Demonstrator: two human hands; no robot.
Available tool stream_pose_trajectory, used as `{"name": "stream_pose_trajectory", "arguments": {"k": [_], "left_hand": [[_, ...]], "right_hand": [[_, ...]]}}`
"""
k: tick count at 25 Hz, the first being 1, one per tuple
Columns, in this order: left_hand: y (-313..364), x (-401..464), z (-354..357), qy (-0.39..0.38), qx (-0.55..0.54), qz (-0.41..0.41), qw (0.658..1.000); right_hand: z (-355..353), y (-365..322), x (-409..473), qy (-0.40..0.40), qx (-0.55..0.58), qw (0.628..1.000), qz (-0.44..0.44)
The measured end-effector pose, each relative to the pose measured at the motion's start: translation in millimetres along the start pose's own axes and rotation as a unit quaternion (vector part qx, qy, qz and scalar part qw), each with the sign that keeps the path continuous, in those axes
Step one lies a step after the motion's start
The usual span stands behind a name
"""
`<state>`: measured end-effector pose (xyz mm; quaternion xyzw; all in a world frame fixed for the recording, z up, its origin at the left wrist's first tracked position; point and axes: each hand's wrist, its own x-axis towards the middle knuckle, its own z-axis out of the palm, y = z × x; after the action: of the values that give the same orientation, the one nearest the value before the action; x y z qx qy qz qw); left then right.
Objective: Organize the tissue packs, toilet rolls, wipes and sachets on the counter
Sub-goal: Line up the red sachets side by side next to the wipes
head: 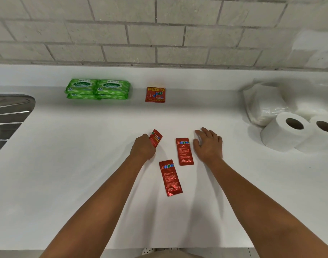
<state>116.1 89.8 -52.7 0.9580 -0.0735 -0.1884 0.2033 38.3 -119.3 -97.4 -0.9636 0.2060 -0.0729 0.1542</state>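
Bare forearms, no sleeves, two hands

The single head-worn view looks forward and steeply down from close above the white counter point(66, 164), facing the brick wall point(159, 25) at twelve o'clock, with a sink's edge point(10, 108) at nine o'clock.

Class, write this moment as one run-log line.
left hand: grips red sachet | right hand: flat on counter | loose sachets: two
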Motion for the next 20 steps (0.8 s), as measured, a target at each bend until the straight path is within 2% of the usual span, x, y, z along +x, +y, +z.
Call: {"name": "stream_pose_trajectory", "arguments": {"k": [3,7,13,20], "left_hand": [[5,5,-1,0.002,-0.014,0.012,1.000],[16,21,-10,-0.036,-0.037,0.032,0.998],[40,54,-31,-0.046,-0.225,0.022,0.973],[71,105,-62,-0.023,-0.366,0.040,0.929]], "right_hand": [[-1,0,1,0.000,0.004,1.000,0.005],[-1,-3,8,0.005,0.004,1.000,0.010],[-9,-17,38,0.020,0.095,0.995,0.027],[-24,-44,111,0.020,0.164,0.984,-0.071]]}}
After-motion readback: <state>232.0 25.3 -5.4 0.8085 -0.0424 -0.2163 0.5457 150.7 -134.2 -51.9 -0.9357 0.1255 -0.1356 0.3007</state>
